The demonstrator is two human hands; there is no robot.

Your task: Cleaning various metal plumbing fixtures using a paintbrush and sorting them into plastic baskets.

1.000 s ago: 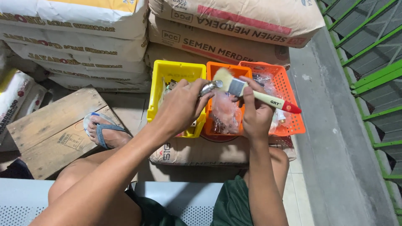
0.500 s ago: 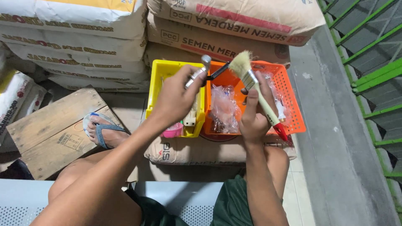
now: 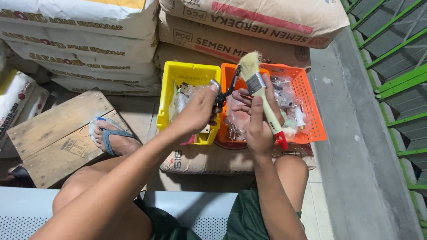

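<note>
Over the yellow plastic basket (image 3: 171, 95) and orange plastic basket (image 3: 311, 111), the right hand (image 3: 258, 120) grips a cream-handled, red-tipped paintbrush (image 3: 262, 95) upright while the left hand (image 3: 198, 111) pinches a small dark metal clip (image 3: 227, 89); steady, light strokes would suit.

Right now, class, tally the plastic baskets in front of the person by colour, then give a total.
Yellow basket: 1
Orange basket: 1
Total: 2
</note>
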